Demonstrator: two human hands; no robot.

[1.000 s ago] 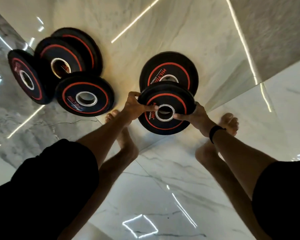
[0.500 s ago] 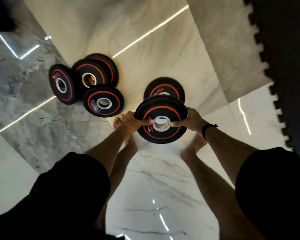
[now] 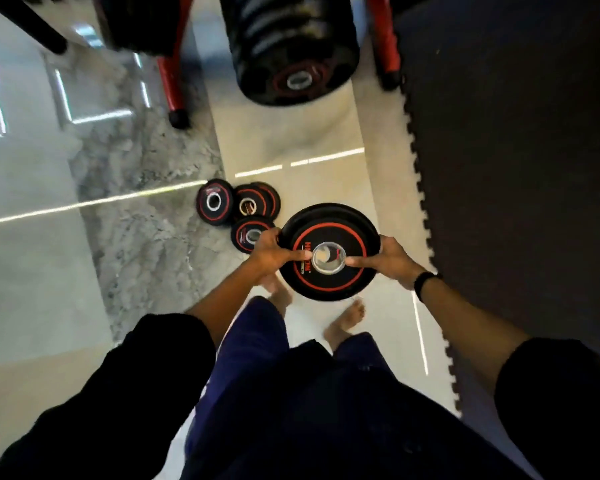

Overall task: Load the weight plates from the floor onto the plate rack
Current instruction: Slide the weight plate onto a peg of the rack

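Observation:
I hold a black weight plate (image 3: 329, 237) with a red ring and a steel centre hole flat in front of me, well above the floor. My left hand (image 3: 269, 251) grips its left rim, thumb on the face. My right hand (image 3: 387, 259) grips the right rim, thumb pointing at the hole. Several smaller matching plates (image 3: 238, 209) lie clustered on the marble floor just left of the held one. At the top of the view the plate rack (image 3: 174, 77) with red legs carries a row of big black plates (image 3: 293, 46).
A dark interlocking foam mat (image 3: 516, 168) covers the floor on the right, its toothed edge running beside me. My bare feet (image 3: 343, 323) stand on glossy marble tiles. A black bar or leg (image 3: 32, 26) crosses the top left corner.
The plate has risen from near the floor with both hands. My view has lifted and swung forward, so the rack and mat now show and the floor plates look smaller.

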